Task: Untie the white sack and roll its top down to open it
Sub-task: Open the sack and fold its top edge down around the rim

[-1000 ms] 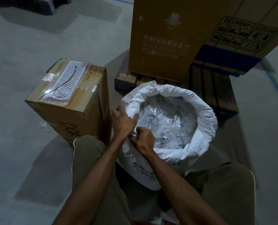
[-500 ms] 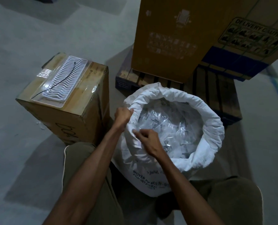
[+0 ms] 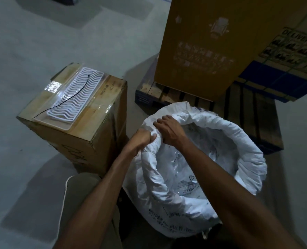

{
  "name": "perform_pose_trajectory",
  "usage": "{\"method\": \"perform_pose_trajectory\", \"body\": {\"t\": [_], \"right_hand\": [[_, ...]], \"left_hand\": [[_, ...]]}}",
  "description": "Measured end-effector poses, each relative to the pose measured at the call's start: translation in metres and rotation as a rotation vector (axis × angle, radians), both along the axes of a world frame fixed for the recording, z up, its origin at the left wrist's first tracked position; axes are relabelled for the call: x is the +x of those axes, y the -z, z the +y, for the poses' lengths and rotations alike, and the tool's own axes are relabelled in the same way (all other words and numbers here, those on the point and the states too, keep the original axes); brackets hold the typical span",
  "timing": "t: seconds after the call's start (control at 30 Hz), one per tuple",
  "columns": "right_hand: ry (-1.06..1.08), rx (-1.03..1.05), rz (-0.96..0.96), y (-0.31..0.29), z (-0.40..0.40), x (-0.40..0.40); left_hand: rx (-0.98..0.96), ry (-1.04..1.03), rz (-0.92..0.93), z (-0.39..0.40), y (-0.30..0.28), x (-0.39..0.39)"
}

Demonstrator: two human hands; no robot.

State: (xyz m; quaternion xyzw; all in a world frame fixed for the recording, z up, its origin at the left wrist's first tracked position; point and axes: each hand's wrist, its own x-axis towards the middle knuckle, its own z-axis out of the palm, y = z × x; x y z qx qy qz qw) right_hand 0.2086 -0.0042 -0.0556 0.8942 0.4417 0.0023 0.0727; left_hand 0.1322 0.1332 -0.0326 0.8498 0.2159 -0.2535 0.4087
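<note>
Head view: the white sack [image 3: 194, 177] stands on the floor [image 3: 32, 42] between the person's knees, its mouth already open, with no tie visible on it. A thick rolled cuff runs round most of the rim, and clear plastic packets [image 3: 190, 180] show inside. The left hand [image 3: 142, 141] has its fingers [image 3: 151, 137] clamped on the cuff at the sack's near-left edge; just beside it, the right hand [image 3: 168, 130] has its fingers curled over the same fold. Judging by this, untying is done and the rolling is well advanced. What seems left is evening out the far-left rim, where the fabric stands higher.

The floor is bare grey concrete in a dim storeroom. A taped cardboard box [image 3: 73, 126] carrying a white ribbed tray [image 3: 73, 97] sits just left of the sack. A tall carton [image 3: 203, 47] on a wooden pallet [image 3: 247, 119] stands behind.
</note>
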Motion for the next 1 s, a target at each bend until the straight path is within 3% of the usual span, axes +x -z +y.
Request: {"method": "perform_pose_trajectory", "body": {"t": [0.1,0.2,0.33,0.47,0.57,0.63,0.7,0.77,0.87,1.0], "right_hand": [[0.061,-0.205,0.11,-0.004,0.014,0.016],[0.07,-0.376,0.197,-0.005,0.028,0.025],[0.141,-0.517,0.406,-0.015,0.041,0.034],[0.198,-0.528,0.558,-0.025,0.044,0.045],[-0.002,-0.293,0.328,-0.021,0.028,0.043],[-0.103,-0.259,0.081,-0.017,0.009,0.037],[-0.007,-0.238,-0.043,-0.018,-0.008,0.031],[0.142,-0.213,-0.032,-0.014,-0.019,0.029],[0.207,-0.219,0.027,-0.014,-0.019,0.031],[0.283,-0.229,0.186,-0.027,-0.002,0.043]], "left_hand": [[0.023,0.043,-0.139,0.006,0.002,-0.006],[0.354,0.232,-0.24,-0.001,0.011,-0.014],[0.567,0.259,-0.262,-0.023,0.023,-0.012],[0.387,0.092,-0.3,-0.023,0.033,-0.001],[0.246,-0.028,-0.257,-0.016,0.032,0.006],[0.088,-0.094,-0.168,-0.01,0.03,0.012],[-0.111,-0.149,-0.07,-0.007,0.028,0.016],[-0.14,-0.094,-0.006,-0.01,0.023,0.017],[0.182,0.125,-0.016,-0.02,0.022,0.015],[0.642,0.354,-0.302,-0.037,0.017,0.014]]}}
